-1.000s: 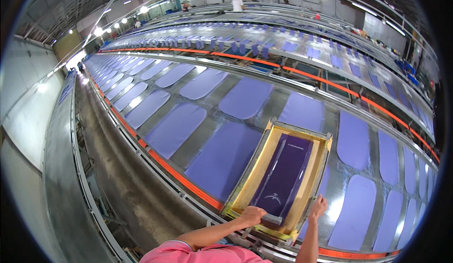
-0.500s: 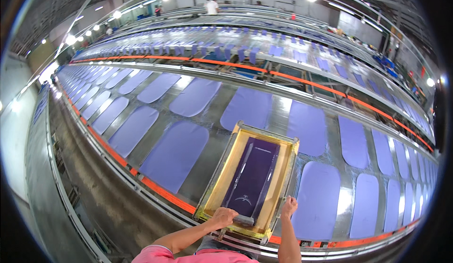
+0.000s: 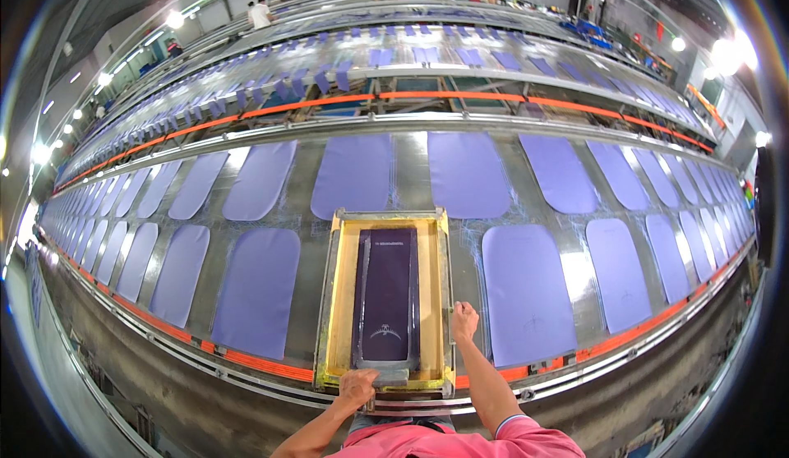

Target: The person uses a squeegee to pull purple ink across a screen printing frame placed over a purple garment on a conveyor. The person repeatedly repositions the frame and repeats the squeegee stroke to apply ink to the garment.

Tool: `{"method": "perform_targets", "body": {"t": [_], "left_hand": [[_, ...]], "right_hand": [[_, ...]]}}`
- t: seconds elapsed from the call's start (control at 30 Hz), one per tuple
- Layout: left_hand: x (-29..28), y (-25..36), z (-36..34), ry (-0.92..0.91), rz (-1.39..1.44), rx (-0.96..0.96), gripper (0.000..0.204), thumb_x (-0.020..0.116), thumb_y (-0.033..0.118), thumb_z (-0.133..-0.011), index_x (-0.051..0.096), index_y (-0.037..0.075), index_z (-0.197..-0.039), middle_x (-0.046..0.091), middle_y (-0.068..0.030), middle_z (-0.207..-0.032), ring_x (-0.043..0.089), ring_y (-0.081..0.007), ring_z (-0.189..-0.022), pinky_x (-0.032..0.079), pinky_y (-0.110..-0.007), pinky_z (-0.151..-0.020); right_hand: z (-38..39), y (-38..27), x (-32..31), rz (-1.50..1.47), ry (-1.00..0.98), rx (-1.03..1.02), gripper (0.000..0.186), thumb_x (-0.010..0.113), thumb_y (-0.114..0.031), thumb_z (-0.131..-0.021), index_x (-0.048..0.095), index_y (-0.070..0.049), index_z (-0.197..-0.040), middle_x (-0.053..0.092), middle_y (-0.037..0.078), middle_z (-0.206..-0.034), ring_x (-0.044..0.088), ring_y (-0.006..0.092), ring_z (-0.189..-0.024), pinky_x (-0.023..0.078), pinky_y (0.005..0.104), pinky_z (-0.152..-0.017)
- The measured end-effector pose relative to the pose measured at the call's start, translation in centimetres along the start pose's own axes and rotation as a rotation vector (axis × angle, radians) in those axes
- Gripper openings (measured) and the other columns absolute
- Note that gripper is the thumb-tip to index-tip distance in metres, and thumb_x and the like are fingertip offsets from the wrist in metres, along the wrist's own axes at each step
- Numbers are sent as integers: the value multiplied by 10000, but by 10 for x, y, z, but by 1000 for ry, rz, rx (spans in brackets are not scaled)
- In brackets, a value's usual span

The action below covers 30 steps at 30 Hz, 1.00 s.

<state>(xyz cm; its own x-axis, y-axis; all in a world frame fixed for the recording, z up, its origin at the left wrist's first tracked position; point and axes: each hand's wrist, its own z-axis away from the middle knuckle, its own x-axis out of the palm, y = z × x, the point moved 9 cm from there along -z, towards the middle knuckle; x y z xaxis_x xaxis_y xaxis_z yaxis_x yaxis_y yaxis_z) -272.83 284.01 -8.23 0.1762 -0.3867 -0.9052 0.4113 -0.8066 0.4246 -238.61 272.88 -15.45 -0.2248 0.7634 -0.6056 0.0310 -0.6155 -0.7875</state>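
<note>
Yellow-edged screen frame point(image 3: 344, 294) with a dark purple window point(image 3: 386, 289), at the table's point(image 3: 411, 174) near edge. Left hand point(image 3: 357, 387) grips the grey bar point(image 3: 393, 375); right hand point(image 3: 463, 322) is clenched beside the frame, now upright in view, previously slanted.

This seems to be a large industrial workshop, probably one for printing on cloth. A very long metal counter point(image 3: 411, 170) crosses the hall, and on it many flat purple pieces point(image 3: 530, 294) lie in two regular rows. At 6 o'clock sits a yellow-edged frame point(image 3: 390, 216), similar to a printing screen. More long counters point(image 3: 448, 62) run at 12 o'clock, a person in white point(image 3: 260, 16) stands at 11, and a bright lamp point(image 3: 175, 19) shines at 10.
</note>
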Motion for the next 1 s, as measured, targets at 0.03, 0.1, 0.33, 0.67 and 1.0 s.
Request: {"method": "perform_targets", "body": {"t": [0.03,0.1,0.33,0.67,1.0], "left_hand": [[5,-2,-2,-29,-35,2,392,639,93,-721,733,108,-1101,735,-120,-1095,698,-316,-1002,552,-444,-837],[21,-11,-14,-122,-84,-34,405,643,95,-716,727,109,-1112,730,-122,-1123,694,-307,-1019,548,-438,-847],[-1,-37,-161,180,-87,89,341,629,20,-709,707,99,-1032,727,-115,-1038,694,-298,-944,526,-432,-805],[-56,-113,-427,128,-167,45,84,665,95,-768,728,54,-805,703,-189,-781,707,-373,-775,562,-481,-725],[-62,-122,-450,-56,-137,-18,101,668,78,-742,757,53,-784,719,-215,-826,724,-369,-795,568,-486,-721]], "right_hand": [[2,0,0,45,1,1,377,547,-345,-944,736,-29,-1029,702,244,-957,648,437,-943,485,493,-863],[8,-1,-2,104,7,-16,366,531,-338,-973,725,-52,-1093,675,226,-1022,628,425,-995,472,495,-898],[2,-91,-3,80,159,-466,323,635,-239,-964,663,-21,-1201,615,175,-1120,545,368,-1112,446,457,-970],[-112,-281,171,441,-487,-1072,291,776,-207,-741,738,-73,-996,698,129,-1060,628,336,-1079,484,452,-941],[-147,-251,236,657,-569,-926,114,688,-97,-698,715,-60,-803,705,185,-815,688,397,-801,544,496,-695]]}}
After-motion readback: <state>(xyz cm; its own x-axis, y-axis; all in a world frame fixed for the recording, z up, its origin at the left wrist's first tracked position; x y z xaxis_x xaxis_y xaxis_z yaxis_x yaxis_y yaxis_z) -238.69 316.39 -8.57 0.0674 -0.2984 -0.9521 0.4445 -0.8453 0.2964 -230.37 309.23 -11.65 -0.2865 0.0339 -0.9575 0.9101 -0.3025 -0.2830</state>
